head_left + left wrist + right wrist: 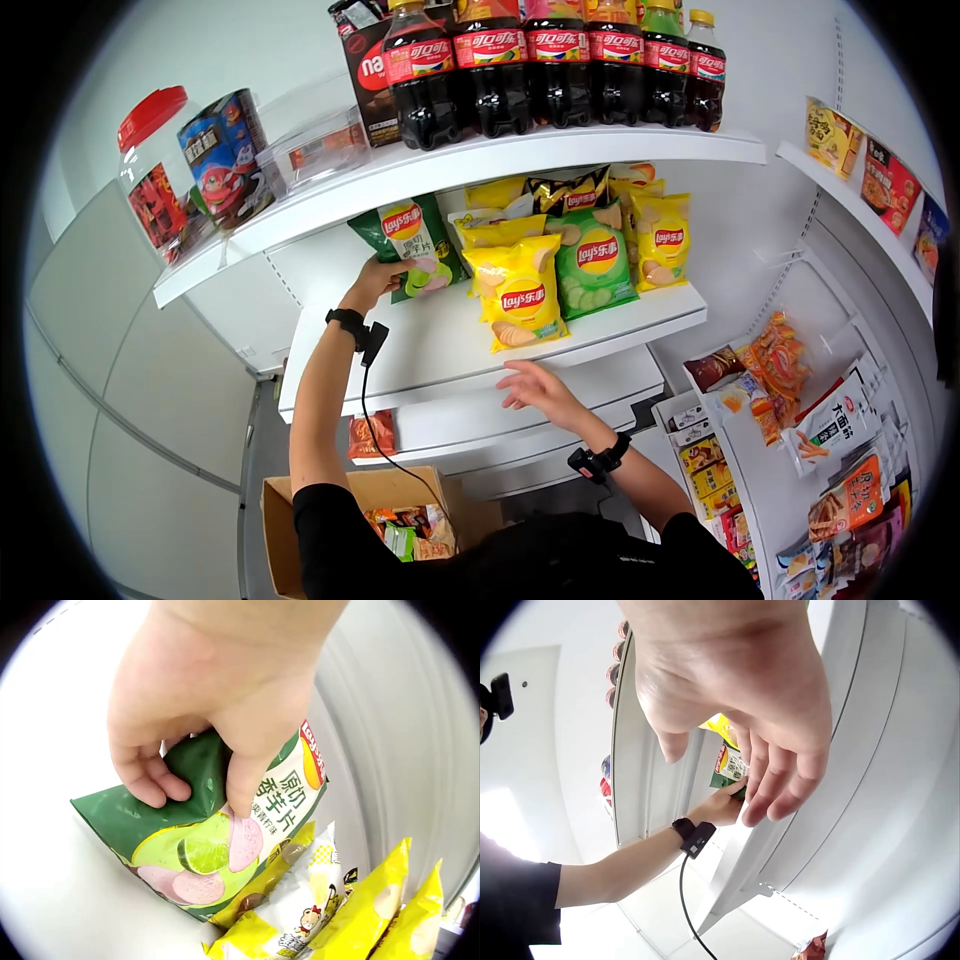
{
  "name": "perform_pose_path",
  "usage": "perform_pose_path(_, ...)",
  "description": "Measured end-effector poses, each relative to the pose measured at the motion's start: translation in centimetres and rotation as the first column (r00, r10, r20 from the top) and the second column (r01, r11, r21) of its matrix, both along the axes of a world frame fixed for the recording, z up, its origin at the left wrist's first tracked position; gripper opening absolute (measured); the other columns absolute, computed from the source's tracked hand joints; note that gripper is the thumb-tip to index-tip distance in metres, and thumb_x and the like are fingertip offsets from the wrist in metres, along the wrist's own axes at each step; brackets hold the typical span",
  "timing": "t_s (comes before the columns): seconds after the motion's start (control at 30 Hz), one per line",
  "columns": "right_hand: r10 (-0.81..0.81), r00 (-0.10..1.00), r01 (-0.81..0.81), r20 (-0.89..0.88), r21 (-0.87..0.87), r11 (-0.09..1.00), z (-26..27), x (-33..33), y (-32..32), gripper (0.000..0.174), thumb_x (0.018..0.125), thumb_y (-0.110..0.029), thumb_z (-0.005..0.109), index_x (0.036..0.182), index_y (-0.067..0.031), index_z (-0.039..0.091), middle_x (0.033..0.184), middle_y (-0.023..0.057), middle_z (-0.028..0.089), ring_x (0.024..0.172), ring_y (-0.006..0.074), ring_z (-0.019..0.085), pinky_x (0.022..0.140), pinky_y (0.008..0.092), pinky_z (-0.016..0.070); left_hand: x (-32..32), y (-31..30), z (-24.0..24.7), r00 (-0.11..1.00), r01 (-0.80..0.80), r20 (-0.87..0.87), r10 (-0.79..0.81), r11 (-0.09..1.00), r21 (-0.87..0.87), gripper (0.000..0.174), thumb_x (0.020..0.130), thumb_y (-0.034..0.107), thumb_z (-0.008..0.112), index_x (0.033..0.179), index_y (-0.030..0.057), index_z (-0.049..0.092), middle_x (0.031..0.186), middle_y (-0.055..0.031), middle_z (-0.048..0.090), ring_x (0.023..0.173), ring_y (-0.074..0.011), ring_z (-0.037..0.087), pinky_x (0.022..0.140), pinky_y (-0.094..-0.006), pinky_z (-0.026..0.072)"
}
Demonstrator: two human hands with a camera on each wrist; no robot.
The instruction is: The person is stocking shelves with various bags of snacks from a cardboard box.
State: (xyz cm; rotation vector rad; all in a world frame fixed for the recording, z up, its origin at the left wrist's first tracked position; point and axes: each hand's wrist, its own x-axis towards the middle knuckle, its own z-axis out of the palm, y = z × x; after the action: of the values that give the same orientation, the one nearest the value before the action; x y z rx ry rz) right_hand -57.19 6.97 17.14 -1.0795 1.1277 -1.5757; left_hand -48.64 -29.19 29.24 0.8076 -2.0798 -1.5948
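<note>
My left hand (pixel 374 279) grips a dark green Lay's chip bag (pixel 417 240) by its side edge, at the left of the middle shelf. In the left wrist view, thumb and fingers pinch the folded green foil of this bag (pixel 205 859), which has a lime and pink chips printed on it. Right beside it stand a white and yellow bag (pixel 294 900) and yellow bags (pixel 366 911). My right hand (pixel 545 390) hovers before the shelf's front edge, fingers loosely bent and holding nothing. Nearest to it is a yellow Lay's bag (pixel 520 294).
Cola bottles (pixel 500 70) line the upper shelf (pixel 540 150) above the bags. A bright green Lay's bag (pixel 597 258) stands right of the yellow ones. Below, a cardboard box (pixel 283 530) holds snack packs. Side shelves on the right carry packaged snacks (pixel 840 425). A cable (pixel 390 455) hangs from the left wrist.
</note>
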Motion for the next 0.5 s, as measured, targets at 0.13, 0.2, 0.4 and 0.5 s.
perform_pose_path(0.13, -0.022, 1.000, 0.022, 0.020, -0.003, 1.000, -0.5, 0.1, 0.2, 0.050, 0.094, -0.023, 0.055, 0.137, -0.0057, 0.036, 0.118, 0.0131, 0.058, 0.096, 0.0198, 0.062, 0.081, 0.0293, 0.0491, -1.0, -0.5, -0.1, 0.999, 0.028, 0.020, -0.028, 0.999, 0.027, 0.035, 0.076, 0.030, 0.074, 0.104, 0.0123, 0.062, 0.082, 0.0054, 0.054, 0.068, -0.0065, 0.046, 0.067, -0.0218, 0.0436)
perform_pose_path(0.2, -0.030, 0.998, 0.031, 0.059, -0.015, 0.999, -0.6, 0.3, 0.3, 0.051, 0.093, -0.024, 0.058, 0.136, -0.0049, 0.037, 0.116, 0.0121, 0.058, 0.094, 0.0181, 0.062, 0.078, 0.0273, 0.0482, -1.3, -0.8, 0.1, 0.998, 0.030, 0.049, -0.031, 0.999, 0.035, 0.035, 0.076, 0.031, 0.074, 0.104, 0.0129, 0.062, 0.082, 0.0051, 0.054, 0.070, -0.0069, 0.047, 0.069, -0.0225, 0.0433)
perform_pose_path(0.4, -0.046, 0.998, 0.046, 0.051, -0.012, 0.999, -0.7, 0.7, 0.1, 0.050, 0.094, -0.025, 0.057, 0.136, -0.0047, 0.038, 0.116, 0.0121, 0.058, 0.094, 0.0180, 0.062, 0.078, 0.0273, 0.0484, -2.2, -2.0, 0.1, 0.996, 0.046, 0.069, -0.049, 0.998, 0.035, 0.041, 0.075, 0.031, 0.075, 0.109, 0.0132, 0.060, 0.092, 0.0025, 0.058, 0.082, -0.0091, 0.051, 0.075, -0.0263, 0.0437)
perform_pose_path(0.5, -0.047, 0.998, 0.047, 0.051, -0.001, 0.999, -0.5, 1.0, -0.2, 0.050, 0.094, -0.025, 0.056, 0.135, -0.0044, 0.038, 0.116, 0.0118, 0.058, 0.094, 0.0179, 0.062, 0.078, 0.0274, 0.0485, -2.4, -2.1, -0.2, 0.994, 0.088, 0.056, -0.090, 0.995, 0.050, 0.050, 0.078, 0.031, 0.072, 0.120, 0.0118, 0.053, 0.110, -0.0016, 0.058, 0.099, -0.0139, 0.053, 0.089, -0.0323, 0.0401)
